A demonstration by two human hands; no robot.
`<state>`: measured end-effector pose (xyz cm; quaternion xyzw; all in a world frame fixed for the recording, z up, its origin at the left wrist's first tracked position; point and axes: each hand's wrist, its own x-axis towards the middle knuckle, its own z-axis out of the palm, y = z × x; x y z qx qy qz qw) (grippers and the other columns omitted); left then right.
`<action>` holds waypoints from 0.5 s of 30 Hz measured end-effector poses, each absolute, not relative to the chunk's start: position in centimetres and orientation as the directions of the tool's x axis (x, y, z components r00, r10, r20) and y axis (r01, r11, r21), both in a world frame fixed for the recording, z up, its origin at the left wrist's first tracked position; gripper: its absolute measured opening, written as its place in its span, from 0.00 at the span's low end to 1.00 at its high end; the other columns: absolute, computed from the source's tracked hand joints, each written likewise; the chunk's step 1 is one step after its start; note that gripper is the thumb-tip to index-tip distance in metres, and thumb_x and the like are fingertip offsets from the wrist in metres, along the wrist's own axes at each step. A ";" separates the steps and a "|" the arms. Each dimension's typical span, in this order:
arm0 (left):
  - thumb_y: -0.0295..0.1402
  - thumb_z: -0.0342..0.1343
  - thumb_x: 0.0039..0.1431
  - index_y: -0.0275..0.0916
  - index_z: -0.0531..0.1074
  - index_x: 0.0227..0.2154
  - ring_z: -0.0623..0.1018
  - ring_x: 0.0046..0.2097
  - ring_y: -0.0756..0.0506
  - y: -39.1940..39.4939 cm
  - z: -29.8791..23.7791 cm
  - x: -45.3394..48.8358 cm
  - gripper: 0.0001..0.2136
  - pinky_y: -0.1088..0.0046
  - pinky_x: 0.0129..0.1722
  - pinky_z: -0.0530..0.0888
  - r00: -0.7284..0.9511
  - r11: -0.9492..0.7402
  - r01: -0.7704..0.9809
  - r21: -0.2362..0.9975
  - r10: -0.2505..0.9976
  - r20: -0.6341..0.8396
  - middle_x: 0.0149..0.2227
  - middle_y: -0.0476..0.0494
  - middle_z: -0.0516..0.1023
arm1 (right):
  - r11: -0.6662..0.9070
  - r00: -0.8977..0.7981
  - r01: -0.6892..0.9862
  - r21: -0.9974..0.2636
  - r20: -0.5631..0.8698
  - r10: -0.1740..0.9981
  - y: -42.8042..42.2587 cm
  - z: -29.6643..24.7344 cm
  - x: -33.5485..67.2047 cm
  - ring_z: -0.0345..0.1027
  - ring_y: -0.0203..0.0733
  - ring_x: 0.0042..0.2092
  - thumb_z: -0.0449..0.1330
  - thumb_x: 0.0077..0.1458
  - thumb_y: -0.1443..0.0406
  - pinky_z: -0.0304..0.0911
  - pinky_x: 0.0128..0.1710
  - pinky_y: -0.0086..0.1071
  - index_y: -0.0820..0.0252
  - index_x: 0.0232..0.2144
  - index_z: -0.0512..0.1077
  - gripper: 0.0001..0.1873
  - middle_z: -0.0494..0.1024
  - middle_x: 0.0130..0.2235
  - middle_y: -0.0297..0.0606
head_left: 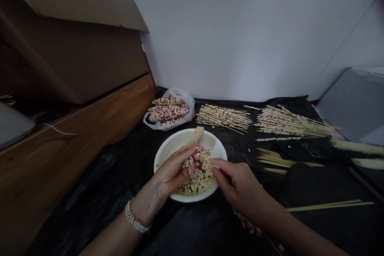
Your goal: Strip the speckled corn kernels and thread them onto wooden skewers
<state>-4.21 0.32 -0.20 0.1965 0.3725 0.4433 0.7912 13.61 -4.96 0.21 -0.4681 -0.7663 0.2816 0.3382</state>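
Over a white bowl [161, 150] of loose corn kernels [196, 182], both hands meet around a thin wooden skewer [205, 156]. My left hand [174, 170], with a beaded bracelet [135, 220] on its wrist, is curled round some kernels. Its thumb and forefinger pinch at the skewer's far end, where a kernel may be hidden. The skewer's near part is gripped between the thumb and fingers of my right hand [237, 178]. A stripped corn cob [197, 134] leans inside the bowl's far side. Below my right forearm, another skewer strung with kernels [247, 224] is partly hidden.
Behind the bowl, a plastic bag [188, 102] holds speckled corn cobs [169, 112]. Kernel-strung skewers lie in a middle pile [220, 116] and a right pile [282, 122]. Bare skewers [274, 158] rest at right on black plastic sheeting [120, 192]. A cardboard box [75, 56] stands left.
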 end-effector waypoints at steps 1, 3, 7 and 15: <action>0.21 0.57 0.55 0.29 0.75 0.36 0.74 0.29 0.56 0.3 -0.2 -4.2 0.06 0.89 0.25 0.71 0.335 0.536 -0.554 0.637 0.844 -0.419 0.35 0.42 0.77 | 0.409 -0.338 0.532 -0.741 0.258 0.905 -5.0 0.2 13.7 0.69 0.37 0.31 0.46 0.60 0.62 0.60 0.33 0.31 0.57 0.36 0.72 0.15 0.77 0.33 0.38; 0.22 0.56 0.56 0.29 0.76 0.35 0.74 0.28 0.56 0.3 -0.1 -4.2 0.05 0.89 0.24 0.71 0.346 0.549 -0.553 0.627 0.836 -0.426 0.31 0.44 0.76 | 0.427 -0.349 0.545 -0.722 0.268 0.898 -4.9 0.2 13.8 0.69 0.37 0.32 0.46 0.60 0.62 0.60 0.33 0.31 0.56 0.36 0.73 0.15 0.78 0.33 0.38; 0.22 0.55 0.57 0.28 0.76 0.35 0.73 0.27 0.57 0.3 -0.1 -4.1 0.06 0.90 0.24 0.70 0.355 0.551 -0.544 0.633 0.834 -0.422 0.28 0.45 0.75 | 0.453 -0.345 0.565 -0.690 0.301 0.889 -4.8 0.1 13.9 0.70 0.38 0.32 0.47 0.59 0.63 0.61 0.33 0.31 0.55 0.36 0.74 0.15 0.78 0.33 0.38; 0.21 0.58 0.54 0.27 0.76 0.35 0.73 0.27 0.57 0.1 0.0 -3.9 0.05 0.90 0.24 0.70 0.332 0.498 -0.485 0.719 0.866 -0.375 0.28 0.45 0.75 | 0.465 -0.344 0.560 -0.686 0.318 0.884 -4.9 -0.1 13.7 0.71 0.38 0.33 0.45 0.60 0.63 0.61 0.34 0.30 0.56 0.38 0.73 0.16 0.78 0.32 0.38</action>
